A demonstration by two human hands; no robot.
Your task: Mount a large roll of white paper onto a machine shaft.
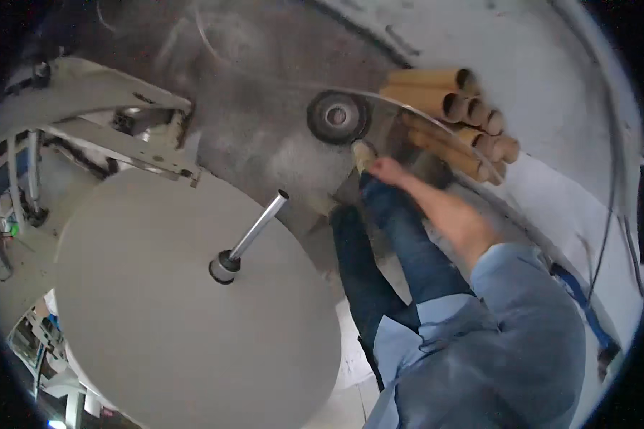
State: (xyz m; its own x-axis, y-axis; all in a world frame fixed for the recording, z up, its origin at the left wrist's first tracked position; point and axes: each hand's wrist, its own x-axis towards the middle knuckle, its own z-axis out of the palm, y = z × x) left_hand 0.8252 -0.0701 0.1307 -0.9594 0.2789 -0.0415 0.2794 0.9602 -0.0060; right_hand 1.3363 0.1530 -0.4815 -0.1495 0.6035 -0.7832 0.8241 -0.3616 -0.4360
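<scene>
A large grey disc (157, 300) fills the lower left. Right of centre, the right hand (388, 171) looks curled; whether its grip, or the unseen left hand's, holds anything cannot be told. Beyond, upper centre, a dark ring (338, 131) lies near stacked cardboard tubes (423, 99).

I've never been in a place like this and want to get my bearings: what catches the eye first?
Likely the huge pale round face filling the lower left, with a shiny metal rod sticking out from its middle. Next, the stack of brown tubes by the wall at upper right, and the dark wheel-like ring on the floor near the top centre. The person's right hand shows just below that ring.
</scene>
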